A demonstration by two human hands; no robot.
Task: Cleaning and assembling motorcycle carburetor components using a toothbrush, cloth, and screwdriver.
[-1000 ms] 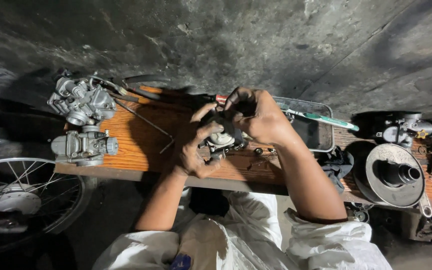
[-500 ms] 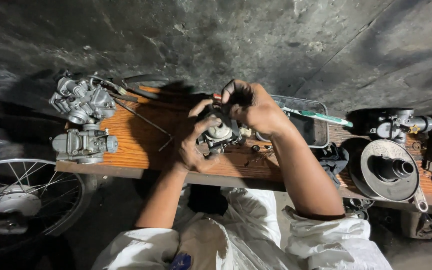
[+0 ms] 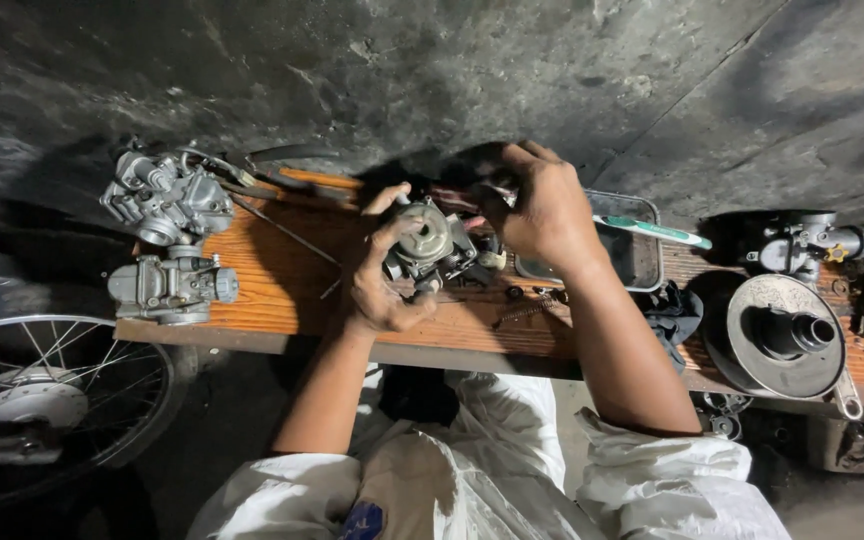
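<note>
Both hands busy: left hand (image 3: pixel 384 285) grips carburetor (image 3: pixel 430 245), right hand (image 3: pixel 544 205) pinches small tool (image 3: pixel 472 195)

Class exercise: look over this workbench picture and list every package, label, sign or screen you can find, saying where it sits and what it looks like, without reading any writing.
Badge: on the white clothing at the bottom edge, small, dark blue, with pale marks too small to make out.
No packages, signs or screens show on the wooden bench.
</note>
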